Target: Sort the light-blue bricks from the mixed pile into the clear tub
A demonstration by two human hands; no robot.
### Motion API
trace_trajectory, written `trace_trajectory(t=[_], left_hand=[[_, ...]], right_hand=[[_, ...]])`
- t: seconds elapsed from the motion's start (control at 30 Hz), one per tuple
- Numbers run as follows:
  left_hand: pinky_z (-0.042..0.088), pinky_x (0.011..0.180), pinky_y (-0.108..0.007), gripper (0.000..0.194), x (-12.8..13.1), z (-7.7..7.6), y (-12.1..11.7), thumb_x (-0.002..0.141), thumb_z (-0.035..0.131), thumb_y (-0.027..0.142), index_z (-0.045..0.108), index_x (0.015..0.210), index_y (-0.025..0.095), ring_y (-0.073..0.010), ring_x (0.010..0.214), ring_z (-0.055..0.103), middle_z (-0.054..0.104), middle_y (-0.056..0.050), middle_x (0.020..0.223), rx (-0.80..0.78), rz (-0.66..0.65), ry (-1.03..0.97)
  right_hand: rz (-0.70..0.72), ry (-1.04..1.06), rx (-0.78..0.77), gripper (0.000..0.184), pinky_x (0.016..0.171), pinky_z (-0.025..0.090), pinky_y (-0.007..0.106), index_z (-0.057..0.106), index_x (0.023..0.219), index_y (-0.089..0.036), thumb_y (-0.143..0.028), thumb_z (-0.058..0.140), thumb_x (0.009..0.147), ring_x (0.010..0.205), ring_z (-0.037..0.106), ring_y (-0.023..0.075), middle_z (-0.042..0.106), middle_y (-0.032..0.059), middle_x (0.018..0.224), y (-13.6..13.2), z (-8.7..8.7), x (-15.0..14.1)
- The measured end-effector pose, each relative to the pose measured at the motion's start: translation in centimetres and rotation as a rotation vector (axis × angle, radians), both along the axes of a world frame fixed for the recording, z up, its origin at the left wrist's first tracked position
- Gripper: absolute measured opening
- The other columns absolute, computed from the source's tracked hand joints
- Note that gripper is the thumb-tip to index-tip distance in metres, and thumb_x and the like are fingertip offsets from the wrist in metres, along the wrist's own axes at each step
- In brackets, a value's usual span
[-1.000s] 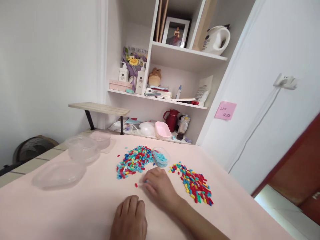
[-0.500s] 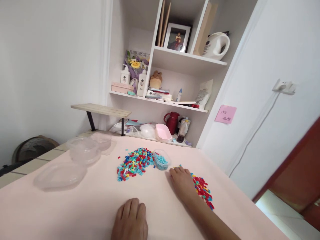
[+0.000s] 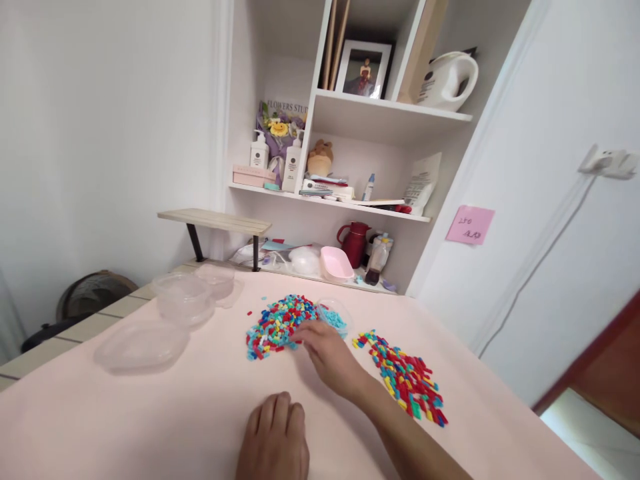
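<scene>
right hand (image 3: 333,360): reaches to mixed heap (image 3: 277,321), centre of frame; fingers bent, close together; cannot tell if pinching a piece
left hand (image 3: 274,440): lies palm down, bottom centre, fingers pressed together
clear tub (image 3: 351,323): sits just beside mixed heap, light-blue pieces inside
second pile (image 3: 410,380): spreads lower right
step: likely picking from mixed heap
next move: calls for fine fingertip pinch, neighbours undisturbed

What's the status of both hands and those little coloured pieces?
Right hand at left pile's edge, grip unclear. Left hand resting on table, fingers together. Clear tub of blue pieces beside pile.
</scene>
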State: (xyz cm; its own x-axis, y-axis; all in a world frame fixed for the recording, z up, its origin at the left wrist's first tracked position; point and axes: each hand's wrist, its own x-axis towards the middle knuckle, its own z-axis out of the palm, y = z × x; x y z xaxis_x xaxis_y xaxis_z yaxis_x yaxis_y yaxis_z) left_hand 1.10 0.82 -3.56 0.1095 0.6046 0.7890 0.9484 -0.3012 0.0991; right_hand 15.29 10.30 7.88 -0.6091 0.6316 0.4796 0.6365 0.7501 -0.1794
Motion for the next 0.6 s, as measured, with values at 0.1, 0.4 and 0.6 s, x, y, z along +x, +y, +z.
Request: trace_trajectory(t=[0.1,0.4,0.6], left_hand=[[0.041,0.085,-0.036,0.025,0.1,-0.3,0.2,0.074,0.057,0.012,0.060,0.095,0.025,-0.0204,0.093,0.058,0.066,-0.001,0.095,0.046,0.015,-0.016],[0.042,0.081,-0.036,0.024,-0.2,0.1,0.1,0.069,0.062,0.013,0.061,0.089,0.025,-0.0208,0.091,0.058,0.067,-0.001,0.094,0.015,0.009,0.041],[0.041,0.081,-0.036,0.024,-0.1,0.4,0.0,0.071,0.061,0.013,0.061,0.092,0.025,-0.0203,0.090,0.058,0.067,-0.001,0.094,0.022,0.017,0.037]], right_hand=[[0.095,-0.110,0.039,0.036,0.102,0.039,0.040,0.065,0.122,-0.031,-0.013,0.054,0.093,0.123,0.053,0.0218,0.061,0.0030,0.136,1.1,0.4,-4.1],[0.228,-0.316,0.072,0.025,0.110,0.031,0.043,0.066,0.115,-0.025,-0.038,0.060,0.095,0.127,0.050,0.0227,0.069,0.0028,0.125,3.3,-2.4,-9.6],[0.240,-0.227,0.067,0.017,0.111,0.029,0.041,0.068,0.106,-0.025,-0.024,0.055,0.096,0.122,0.051,0.0209,0.072,0.0017,0.116,2.0,-2.6,-4.5]])
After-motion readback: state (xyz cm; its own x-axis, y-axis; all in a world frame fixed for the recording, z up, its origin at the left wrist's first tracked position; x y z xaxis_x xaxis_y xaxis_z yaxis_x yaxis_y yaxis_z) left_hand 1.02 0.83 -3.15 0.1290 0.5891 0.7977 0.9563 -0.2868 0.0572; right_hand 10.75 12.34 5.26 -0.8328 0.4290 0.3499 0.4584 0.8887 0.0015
